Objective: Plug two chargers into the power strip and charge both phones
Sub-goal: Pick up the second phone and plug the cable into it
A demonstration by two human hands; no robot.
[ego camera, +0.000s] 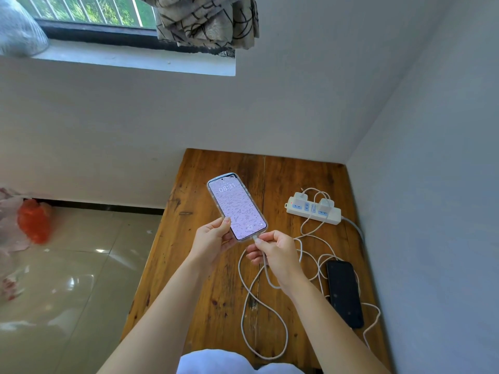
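My right hand (272, 252) pinches the plug (256, 240) at the lit phone's (237, 207) bottom port; my left hand (213, 238) clasps its lower edge, bracing it above the table (205, 279). The other phone (344, 292) lies cabled near the strip (313, 210), both chargers in.

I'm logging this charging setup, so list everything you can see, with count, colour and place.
lit phone: one, pale pink screen, clear case, held above the table
dark phone: one, black, lying on the table's right side
power strip: one, white, far right of the table
chargers: two, white, plugged into the strip
cables: white, looped over the table
table: one, brown wood, in the corner
curtain: one, beige patterned, at the window
orange bag: one, on the floor, left
left hand: holds the lit phone's lower edge
right hand: pinches the cable plug at the phone's bottom
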